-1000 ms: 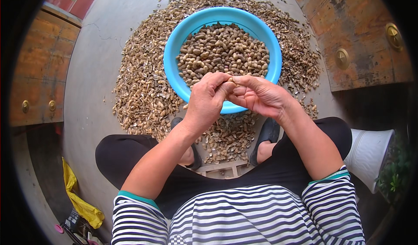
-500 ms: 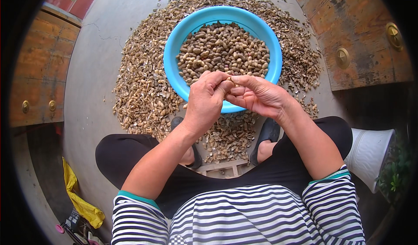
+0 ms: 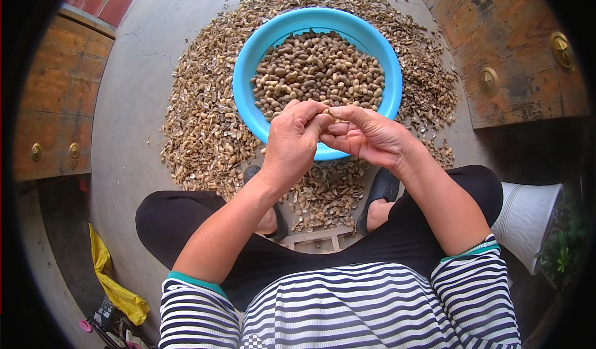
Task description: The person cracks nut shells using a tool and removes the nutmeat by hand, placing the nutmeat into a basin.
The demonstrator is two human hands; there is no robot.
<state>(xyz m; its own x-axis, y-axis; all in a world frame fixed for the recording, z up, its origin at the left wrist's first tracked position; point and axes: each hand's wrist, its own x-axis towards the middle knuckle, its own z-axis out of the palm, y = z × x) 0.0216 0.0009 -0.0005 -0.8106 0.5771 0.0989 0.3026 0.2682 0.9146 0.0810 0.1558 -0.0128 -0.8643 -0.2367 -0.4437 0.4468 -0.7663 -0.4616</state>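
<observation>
The person sits with knees wide apart, both hands brought together over the near rim of a round blue basin (image 3: 244, 98). The left hand (image 3: 290, 141) has its thumb and bent forefinger pinched in, and the right hand (image 3: 375, 139) meets it from the other side, thumb on top and fingers curled beneath, so the fingertips nearly touch. Clamped between them is a small tan peanut (image 3: 328, 111), as far as I can make out, since the fingers cover most of it. Below and beyond the hands, the basin holds a broad heap of whole peanuts (image 3: 320, 67), some pale, some darker brown. All round the basin, broken shells (image 3: 208, 110) lie thick on the grey floor (image 3: 127, 125), deepest on the left, and more are strewn between the dark shoes (image 3: 385, 186). A pale wooden frame (image 3: 316, 238) shows low between the feet. Past the right knee stands a white ribbed pot (image 3: 526, 215), with green leaves (image 3: 562, 259) near it, while a crumpled yellow bag (image 3: 115, 281) lies over on the left. Worn brown wooden panels (image 3: 512, 51) with round brass bosses (image 3: 488, 83) stand on either side.
</observation>
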